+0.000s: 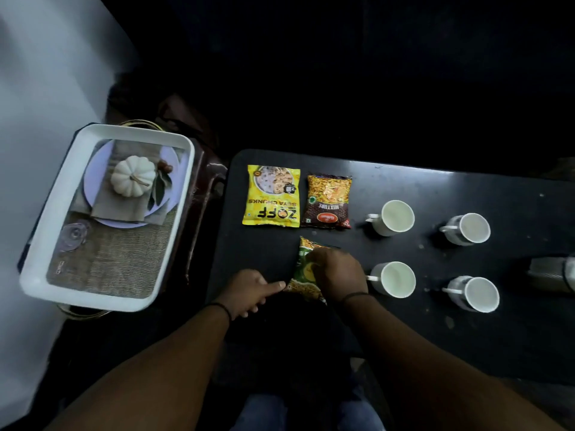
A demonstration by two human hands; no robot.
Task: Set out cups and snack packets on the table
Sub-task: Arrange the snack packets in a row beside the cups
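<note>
The right hand (337,272) covers the middle of the green packet (303,275), so its label can't be read. A grey object (552,273) at the right is cut off by the frame edge, too blurred to name. Beyond the table (466,346), everything sinks into darkness, and the tray (105,301) hides whatever it's resting on.
</note>
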